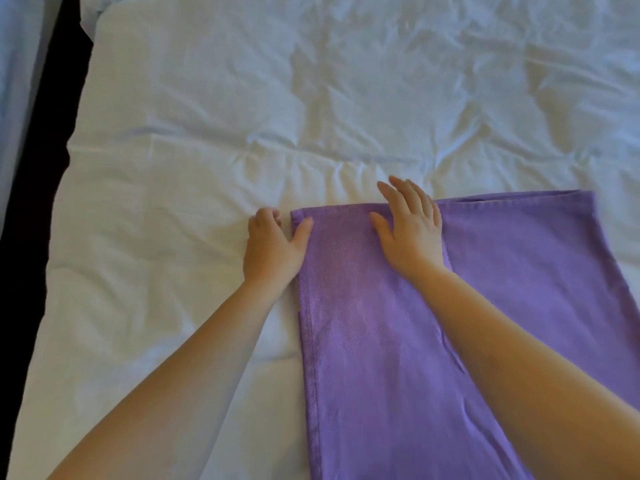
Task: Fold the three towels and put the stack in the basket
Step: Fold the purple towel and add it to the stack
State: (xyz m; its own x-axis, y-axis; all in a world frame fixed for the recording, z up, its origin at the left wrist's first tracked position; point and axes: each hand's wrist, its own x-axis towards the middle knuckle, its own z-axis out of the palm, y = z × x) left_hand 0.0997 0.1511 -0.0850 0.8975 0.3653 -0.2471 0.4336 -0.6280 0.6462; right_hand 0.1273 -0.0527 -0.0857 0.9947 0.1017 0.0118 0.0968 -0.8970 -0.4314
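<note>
A purple towel point(374, 341) lies on the white bed, with a folded flap over its left part and a wider layer reaching right to the frame edge. My left hand point(272, 245) is at the towel's far left corner; its thumb lies on top of the cloth and its fingers curl at the edge, pinching the corner. My right hand point(410, 226) rests flat on the towel near its far edge, fingers straight and spread. No other towel and no basket are in view.
The rumpled white bed sheet point(214, 140) fills most of the view. A dark strip point(38, 161) runs along the bed's left edge, with pale fabric point(17, 64) beyond it.
</note>
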